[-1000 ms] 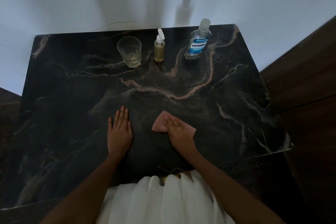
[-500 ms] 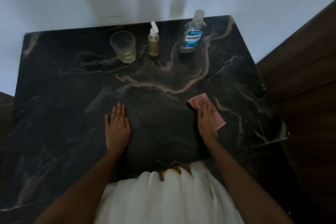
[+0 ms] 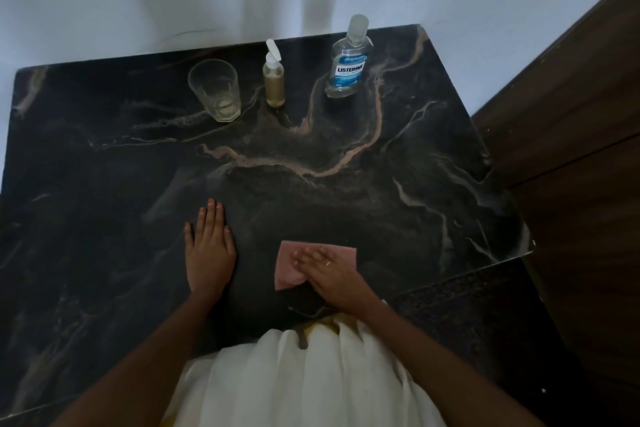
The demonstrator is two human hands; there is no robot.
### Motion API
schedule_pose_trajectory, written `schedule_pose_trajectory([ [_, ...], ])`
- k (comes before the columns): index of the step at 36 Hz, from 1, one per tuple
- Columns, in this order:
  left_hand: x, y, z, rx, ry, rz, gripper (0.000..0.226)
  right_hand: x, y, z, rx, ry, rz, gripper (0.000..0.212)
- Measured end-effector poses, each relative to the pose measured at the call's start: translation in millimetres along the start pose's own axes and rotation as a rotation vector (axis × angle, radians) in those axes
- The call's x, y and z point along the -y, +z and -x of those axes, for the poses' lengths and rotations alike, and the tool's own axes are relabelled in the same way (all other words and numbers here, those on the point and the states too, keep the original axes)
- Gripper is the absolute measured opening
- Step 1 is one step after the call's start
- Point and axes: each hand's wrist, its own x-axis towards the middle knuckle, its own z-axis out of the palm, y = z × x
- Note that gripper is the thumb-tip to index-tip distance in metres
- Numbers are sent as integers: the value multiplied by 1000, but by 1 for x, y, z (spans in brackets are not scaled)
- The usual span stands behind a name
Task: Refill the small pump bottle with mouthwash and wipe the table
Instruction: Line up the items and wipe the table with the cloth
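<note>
**Hands flat on the marble, wipe under way**

Both hands are down on the table (image 3: 104, 156). The left hand (image 3: 209, 253) lies palm-down with fingers straight and holds nothing. The right hand (image 3: 332, 279) presses straight fingers onto a pink cloth (image 3: 291, 267) near the front edge, without grasping it.

I judge the refill done. The small pump bottle (image 3: 274, 83) stands upright at the back with its pump head on, filled nearly to the shoulder with golden liquid. It sits between a glass (image 3: 216, 90) on its left and the mouthwash bottle (image 3: 348, 69) on its right, all 3 apart from each other. The mouthwash bottle is capped; I cannot read its level. The glass holds only a trace at the bottom.

What is left, I reckon, is the wiping. In this dim light I cannot tell which parts of the dark, veined top are wet.
</note>
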Motion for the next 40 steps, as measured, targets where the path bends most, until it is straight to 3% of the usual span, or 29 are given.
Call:
schedule_pose_trajectory([
  [8,-1,0,0,1,-17,8,49,-82,-35,27,-471,531,-114,39],
  [14,-3,-2,0,2,-20,8,49,-120,-51,45,-518,807,16,43],
  [18,-4,-3,1,1,-19,8,49,-113,-49,36,-577,928,-115,44],
  [29,-5,-1,0,-13,-24,3,49,-30,-10,-3,-360,603,-348,48],
  [35,-5,-2,0,-1,-31,4,49,30,11,-42,-258,171,-208,44],
  [40,-3,-2,0,5,-22,-5,53,37,12,-51,-199,40,-110,44],
])
